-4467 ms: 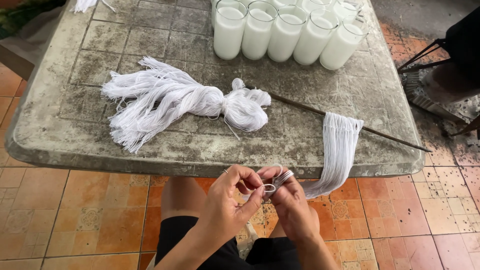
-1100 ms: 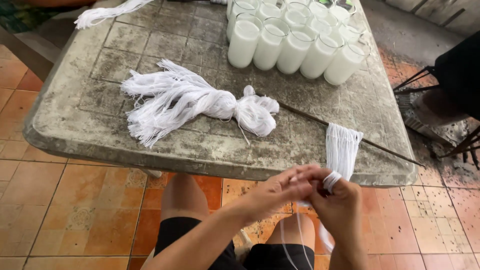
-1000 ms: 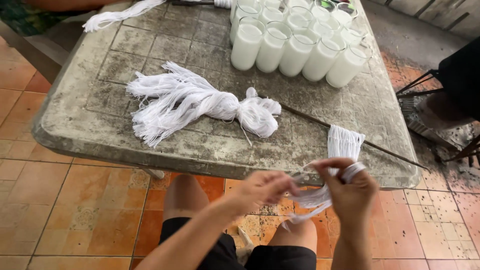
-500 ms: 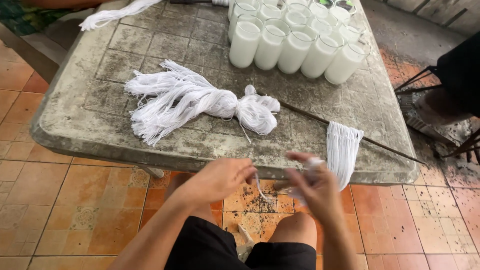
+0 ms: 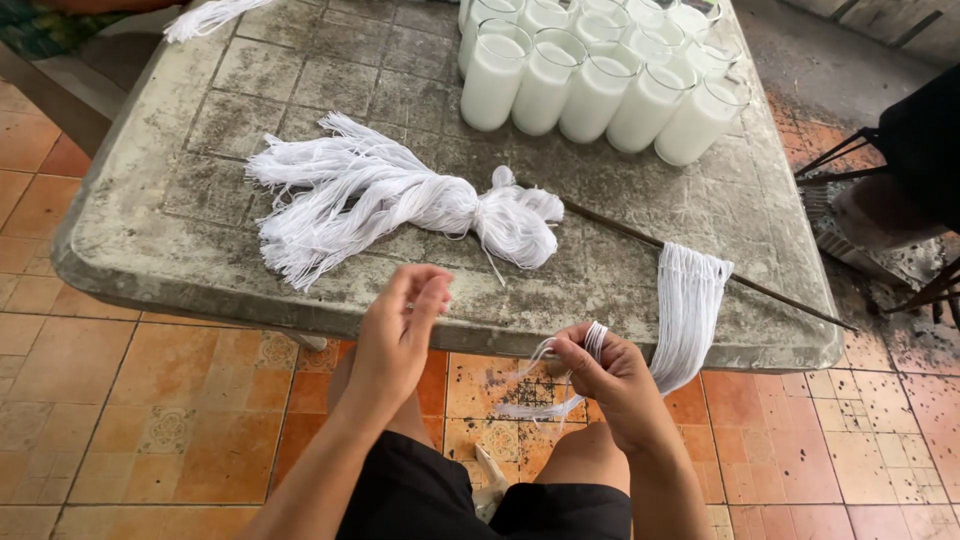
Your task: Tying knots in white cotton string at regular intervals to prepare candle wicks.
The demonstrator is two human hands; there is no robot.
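Strings (image 5: 560,365) pinched in right hand (image 5: 610,375) below table (image 5: 150,270).

Packages: none in view.
Labels: none on anything on the table (image 5: 150,190).
Signs: none.
Screens: none.

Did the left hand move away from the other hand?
Yes. The left hand was pressed against the right hand below the table edge; now it sits apart, further left, raised nearer the big string bundle.
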